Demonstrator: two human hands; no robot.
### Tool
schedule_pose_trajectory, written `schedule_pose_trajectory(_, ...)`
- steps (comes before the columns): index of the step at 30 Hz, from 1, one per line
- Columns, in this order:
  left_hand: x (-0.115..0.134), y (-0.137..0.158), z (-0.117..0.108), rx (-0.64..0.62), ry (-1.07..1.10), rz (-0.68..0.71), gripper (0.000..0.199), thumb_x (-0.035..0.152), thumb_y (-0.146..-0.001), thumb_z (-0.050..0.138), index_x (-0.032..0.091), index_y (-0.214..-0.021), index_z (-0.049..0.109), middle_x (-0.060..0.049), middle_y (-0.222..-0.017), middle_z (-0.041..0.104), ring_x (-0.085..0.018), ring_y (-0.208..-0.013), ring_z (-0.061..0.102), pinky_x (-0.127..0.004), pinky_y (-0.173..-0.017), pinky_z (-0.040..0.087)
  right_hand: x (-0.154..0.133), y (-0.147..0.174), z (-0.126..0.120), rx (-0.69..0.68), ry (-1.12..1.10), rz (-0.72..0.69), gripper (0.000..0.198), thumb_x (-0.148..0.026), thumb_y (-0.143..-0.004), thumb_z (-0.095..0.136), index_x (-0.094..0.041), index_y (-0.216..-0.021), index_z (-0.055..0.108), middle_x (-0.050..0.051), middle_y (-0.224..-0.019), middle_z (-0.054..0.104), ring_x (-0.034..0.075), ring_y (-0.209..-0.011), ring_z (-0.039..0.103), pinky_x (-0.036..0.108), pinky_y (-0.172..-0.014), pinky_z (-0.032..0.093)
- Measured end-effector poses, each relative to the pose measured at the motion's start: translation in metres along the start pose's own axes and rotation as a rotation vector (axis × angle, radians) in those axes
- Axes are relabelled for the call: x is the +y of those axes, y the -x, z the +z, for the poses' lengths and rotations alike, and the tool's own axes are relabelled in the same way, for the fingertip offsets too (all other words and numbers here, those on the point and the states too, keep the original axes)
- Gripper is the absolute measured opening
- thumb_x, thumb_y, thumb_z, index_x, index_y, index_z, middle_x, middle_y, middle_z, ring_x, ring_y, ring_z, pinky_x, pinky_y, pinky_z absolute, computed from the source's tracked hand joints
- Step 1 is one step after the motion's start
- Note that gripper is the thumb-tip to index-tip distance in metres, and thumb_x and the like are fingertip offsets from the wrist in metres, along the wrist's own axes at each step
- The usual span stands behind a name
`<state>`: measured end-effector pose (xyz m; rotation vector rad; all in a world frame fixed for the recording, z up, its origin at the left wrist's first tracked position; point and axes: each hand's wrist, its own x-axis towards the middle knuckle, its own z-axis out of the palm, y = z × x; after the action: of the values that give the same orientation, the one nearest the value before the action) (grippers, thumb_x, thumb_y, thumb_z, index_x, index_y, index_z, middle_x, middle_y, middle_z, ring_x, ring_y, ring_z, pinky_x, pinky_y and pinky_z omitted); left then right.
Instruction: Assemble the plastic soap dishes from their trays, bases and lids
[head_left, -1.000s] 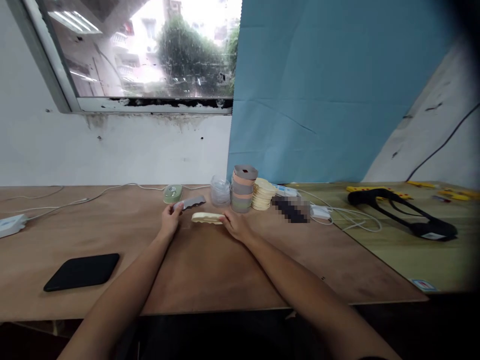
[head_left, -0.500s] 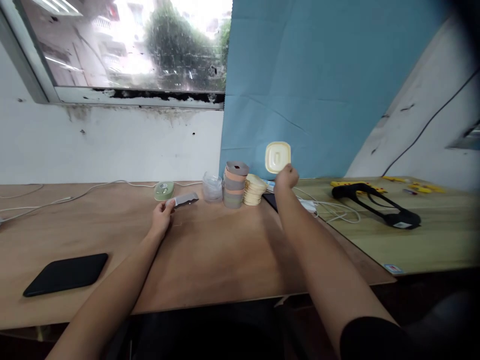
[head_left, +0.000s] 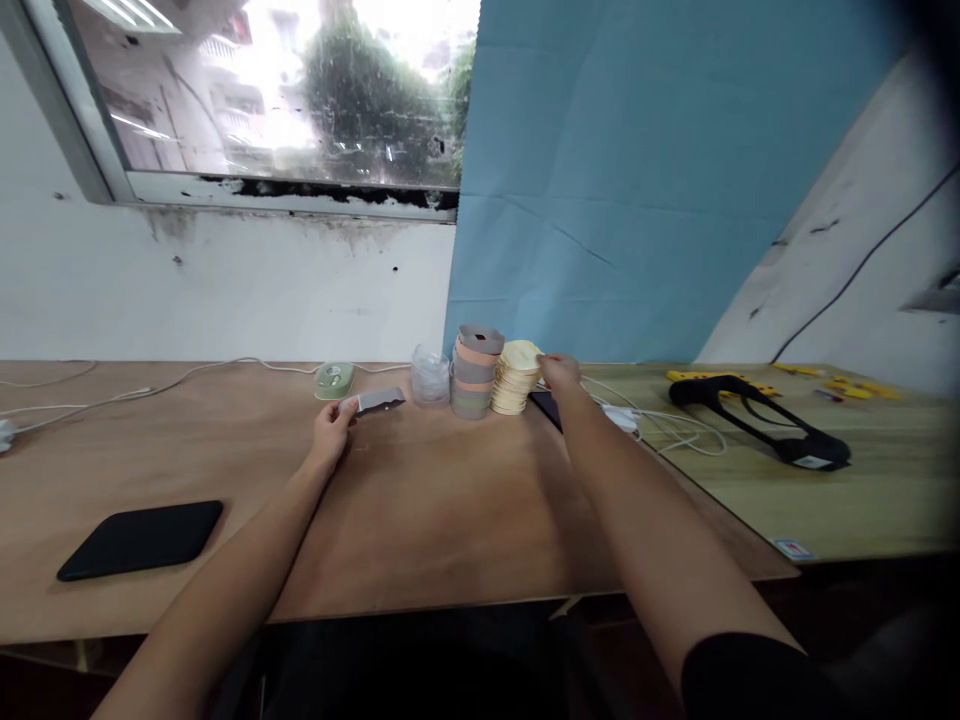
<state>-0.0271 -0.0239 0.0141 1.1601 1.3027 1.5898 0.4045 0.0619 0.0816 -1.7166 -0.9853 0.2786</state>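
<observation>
My left hand point(head_left: 332, 432) pinches one end of a thin grey strip point(head_left: 384, 400), holding it low over the brown table. A square cream lid point(head_left: 520, 353) lies on top of a stack of similar cream pieces point(head_left: 508, 394), and the fingers of my right hand point(head_left: 561, 372) are closed on its right edge. Left of that stack stands a taller pile of grey, orange and green rings or sleeves point(head_left: 474, 390). Clear plastic containers point(head_left: 430, 376) sit beside the pile. A small green square item point(head_left: 334, 380) rests behind my left hand.
A black tablet-like slab point(head_left: 142, 540) lies at the front left. White cables point(head_left: 187, 372) run along the wall. On the right are a dark flat device point(head_left: 547, 407), a white charger point(head_left: 622, 418), a black strap-like frame point(head_left: 757, 425) and yellow tools point(head_left: 862, 388).
My right hand has lowered the cream lid from upright in the air onto the top of the cream stack. My left hand keeps its hold on the grey strip. The view has shifted slightly.
</observation>
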Motion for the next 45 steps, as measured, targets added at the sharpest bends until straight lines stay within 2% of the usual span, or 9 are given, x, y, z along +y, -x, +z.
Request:
schedule_pose_trajectory(6, -0.004, -0.002, 0.000, -0.015, 0.004, -0.023, 0.059, 0.060, -0.064, 0.067, 0.014, -0.101, 0.064, -0.010, -0.096, 0.067, -0.018, -0.072, 0.064, -0.024, -0.058, 0.043, 0.006, -0.001, 0.001, -0.015, 0.073, 0.029, 0.028, -0.032, -0.066, 0.066, -0.010, -0.082, 0.072, 0.004, -0.061, 0.061, 0.017, -0.063, 0.058, 0.025, -0.059, 0.045)
schedule_pose_trajectory(15, -0.003, -0.001, 0.000, -0.018, 0.008, -0.021, 0.058, 0.060, -0.064, 0.066, 0.014, -0.099, 0.064, -0.009, -0.093, 0.068, -0.018, -0.072, 0.063, -0.025, -0.059, 0.043, 0.004, 0.013, -0.002, 0.009, 0.099, -0.025, 0.026, -0.032, -0.072, 0.062, -0.008, -0.080, 0.071, 0.006, -0.061, 0.064, 0.018, -0.069, 0.060, 0.026, -0.064, 0.045)
schedule_pose_trajectory(20, -0.001, 0.000, 0.000, -0.014, 0.019, -0.017, 0.060, 0.060, -0.062, 0.068, 0.013, -0.098, 0.064, -0.009, -0.087, 0.068, -0.019, -0.072, 0.063, -0.026, -0.060, 0.045, 0.001, 0.018, -0.008, 0.118, 0.119, -0.045, 0.029, -0.033, -0.076, 0.057, -0.010, -0.088, 0.069, 0.011, -0.081, 0.068, 0.021, -0.080, 0.060, 0.029, -0.075, 0.045)
schedule_pose_trajectory(23, 0.000, 0.000, -0.001, -0.021, 0.020, -0.022, 0.061, 0.062, -0.062, 0.068, 0.012, -0.099, 0.063, -0.010, -0.090, 0.068, -0.019, -0.073, 0.063, -0.026, -0.060, 0.045, 0.000, 0.029, -0.010, 0.269, 0.111, -0.153, 0.032, -0.030, -0.080, 0.048, -0.011, -0.100, 0.066, 0.013, -0.096, 0.067, 0.022, -0.089, 0.058, 0.033, -0.084, 0.043)
schedule_pose_trajectory(26, -0.001, 0.001, 0.000, -0.042, 0.007, -0.029, 0.062, 0.062, -0.064, 0.067, 0.013, -0.101, 0.063, -0.010, -0.093, 0.067, -0.020, -0.074, 0.063, -0.026, -0.060, 0.044, -0.002, 0.055, -0.003, 0.348, 0.047, -0.384, 0.033, -0.028, -0.084, 0.041, -0.011, -0.103, 0.063, 0.012, -0.097, 0.065, 0.020, -0.087, 0.057, 0.032, -0.084, 0.043)
schedule_pose_trajectory(30, -0.004, 0.001, 0.001, -0.047, -0.054, 0.019, 0.064, 0.064, -0.064, 0.066, 0.012, -0.101, 0.063, -0.010, -0.092, 0.067, -0.020, -0.075, 0.064, -0.028, -0.063, 0.046, -0.006, 0.108, 0.014, 0.227, -0.020, -0.634, 0.030, -0.032, -0.087, 0.041, -0.014, -0.097, 0.063, 0.008, -0.090, 0.063, 0.016, -0.074, 0.055, 0.030, -0.076, 0.045)
schedule_pose_trajectory(35, -0.007, 0.000, 0.002, -0.071, -0.099, 0.068, 0.066, 0.067, -0.062, 0.065, 0.013, -0.101, 0.063, -0.010, -0.093, 0.068, -0.021, -0.076, 0.064, -0.028, -0.064, 0.046, -0.013, 0.164, 0.031, -0.047, -0.088, -0.918, 0.022, -0.029, -0.086, 0.047, -0.021, -0.095, 0.065, 0.007, -0.088, 0.065, 0.018, -0.079, 0.059, 0.031, -0.074, 0.049)
schedule_pose_trajectory(40, -0.003, 0.007, 0.002, -0.213, -0.122, 0.066, 0.063, 0.070, -0.067, 0.060, 0.013, -0.093, 0.065, -0.009, -0.087, 0.067, -0.020, -0.069, 0.063, -0.028, -0.059, 0.046, -0.014, 0.197, 0.044, -0.399, 0.005, -1.188, 0.030, -0.031, -0.085, 0.052, -0.027, -0.113, 0.063, 0.006, -0.108, 0.066, 0.022, -0.096, 0.061, 0.035, -0.083, 0.051)
schedule_pose_trajectory(45, -0.002, 0.010, 0.001, -0.276, -0.100, 0.105, 0.067, 0.075, -0.073, 0.045, 0.013, -0.080, 0.068, -0.008, -0.071, 0.066, -0.022, -0.066, 0.060, -0.030, -0.059, 0.047, -0.016, 0.213, 0.050, -0.500, 0.003, -1.293, 0.035, -0.032, -0.086, 0.052, -0.031, -0.121, 0.060, 0.006, -0.116, 0.063, 0.025, -0.099, 0.061, 0.038, -0.086, 0.052)
